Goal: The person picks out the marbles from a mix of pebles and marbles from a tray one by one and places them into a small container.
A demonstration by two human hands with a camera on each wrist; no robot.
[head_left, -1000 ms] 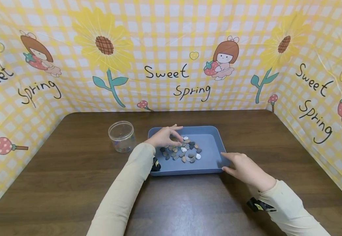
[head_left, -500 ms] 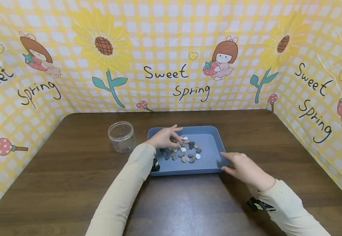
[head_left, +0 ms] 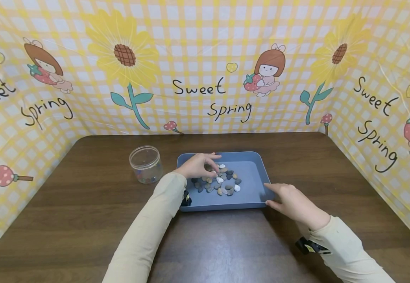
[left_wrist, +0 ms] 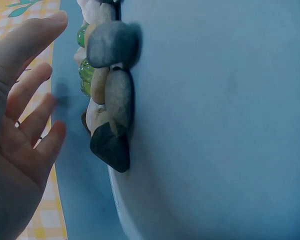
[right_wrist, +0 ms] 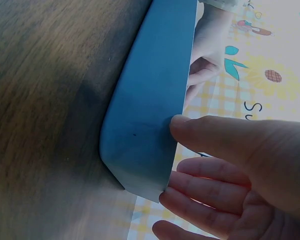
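A shallow blue tray (head_left: 252, 196) holds a loose spread of pebbles (head_left: 230, 187), grey, tan and white. My left hand (head_left: 198, 166) reaches over its left part, thumb and forefinger close together just above the pebbles. The left wrist view shows no thing in that hand (left_wrist: 20, 130); its fingers are loosely bent. Beside them, green glass marbles (left_wrist: 86, 72) lie among the stones, partly covered by a dark grey pebble (left_wrist: 111, 44). At the tray's front right corner my right hand (head_left: 293, 202) holds the rim, thumb on the near side and fingers round the right side.
A clear, lidless jar (head_left: 147, 167) stands left of the tray, with small coloured pieces at its bottom. Both stand on a dark brown wooden table (head_left: 84, 220). A yellow checked cloth (head_left: 198, 47) walls off the back and both sides.
My left thumb and forefinger have drawn closer together and dipped slightly over the pebbles. The right hand and the tray stay as they were.
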